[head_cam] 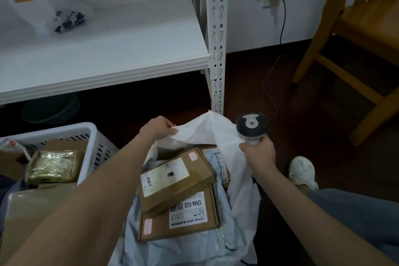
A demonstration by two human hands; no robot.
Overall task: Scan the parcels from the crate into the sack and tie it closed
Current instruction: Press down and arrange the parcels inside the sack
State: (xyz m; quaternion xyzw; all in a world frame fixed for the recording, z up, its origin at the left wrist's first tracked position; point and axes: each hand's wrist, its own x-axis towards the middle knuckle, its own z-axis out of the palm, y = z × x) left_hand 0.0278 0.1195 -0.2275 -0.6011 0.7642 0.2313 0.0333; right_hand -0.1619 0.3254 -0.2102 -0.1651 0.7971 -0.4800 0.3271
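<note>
We hold the mouth of the white sack (216, 134) open with both hands, which are set apart on opposite sides of its rim. Our left hand (158, 128) pinches the far left edge of the rim between thumb and fingers. Our right hand (258, 153) is curled round the handle of the scanner (251, 125) and catches the right edge of the rim in the same grip, with the scanner's dark head standing upright above the fist. Inside the sack lie two flat cardboard parcels: the upper box (174, 177) sits tilted across the lower box (179, 220), whose white label faces up, and a pale mailer (218, 157) shows just beyond them against the sack's right wall. Just left of the sack stands the white crate (86, 134), where a greenish wrapped packet (51, 166) rests on brown boxes (32, 207). Beyond the sack are a white shelf (108, 60) and its slotted post (217, 39). To the sack's right, a white shoe (302, 169) is on the dark floor, and a wooden chair (356, 49) stands farther off.
</note>
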